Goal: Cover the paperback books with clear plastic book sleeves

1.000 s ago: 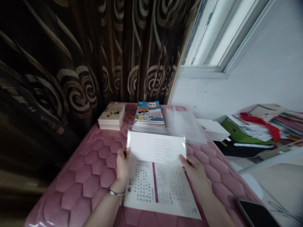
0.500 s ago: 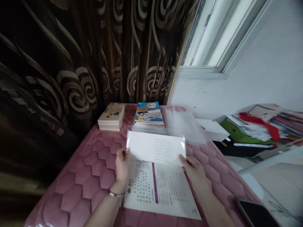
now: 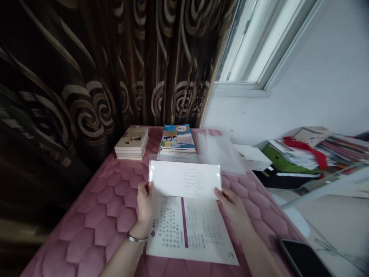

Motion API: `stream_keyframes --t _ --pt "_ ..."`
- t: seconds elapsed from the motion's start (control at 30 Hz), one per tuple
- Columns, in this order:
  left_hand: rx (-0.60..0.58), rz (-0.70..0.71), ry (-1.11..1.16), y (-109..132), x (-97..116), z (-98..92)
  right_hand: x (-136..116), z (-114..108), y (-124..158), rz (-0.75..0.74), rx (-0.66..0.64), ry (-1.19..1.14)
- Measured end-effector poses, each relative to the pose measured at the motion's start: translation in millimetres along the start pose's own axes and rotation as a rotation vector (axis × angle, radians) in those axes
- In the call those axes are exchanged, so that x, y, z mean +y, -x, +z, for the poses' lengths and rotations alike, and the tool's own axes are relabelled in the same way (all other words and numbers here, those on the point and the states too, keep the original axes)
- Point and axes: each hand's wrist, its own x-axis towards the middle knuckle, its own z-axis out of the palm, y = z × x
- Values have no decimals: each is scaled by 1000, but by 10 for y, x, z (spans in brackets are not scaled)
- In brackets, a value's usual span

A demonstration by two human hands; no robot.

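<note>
In the head view, an open book (image 3: pixel 196 227) lies low over the pink cover, its printed page crossed by a purple band. Its white upper leaf (image 3: pixel 170 179) is tilted up, with a clear plastic cover showing glossy along the edges. My left hand (image 3: pixel 145 202), with a silver bracelet at the wrist, pinches the leaf's left edge. On the right edge, the thumb of my right hand (image 3: pixel 232 204) lies on top with the fingers curled beneath. Both hands are closed on the covered book; the fingertips underneath are hidden.
Behind stand a stack of tan books (image 3: pixel 132 143) and a stack topped by a blue textbook (image 3: pixel 177 136). Clear plastic covers (image 3: pixel 221 154) lie beside them. A phone (image 3: pixel 302 257) rests at the lower right. Beyond the edge are a white box (image 3: pixel 253 157) and piled papers (image 3: pixel 296 154).
The view has turned slightly right, so everything sits a little further left. Both hands keep the same hold on the book and its plastic cover.
</note>
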Motion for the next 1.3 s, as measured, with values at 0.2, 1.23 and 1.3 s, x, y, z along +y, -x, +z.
stream_keyframes --t 0.2,1.23,1.3 --pt "25 -50 19 -11 70 1 110 -80 -92 -50 -106 54" --pt "27 13 -5 -22 -13 8 42 -113 -82 -99 -58 201" --pt "25 8 -10 -22 -7 7 37 -95 -77 -88 -49 186"
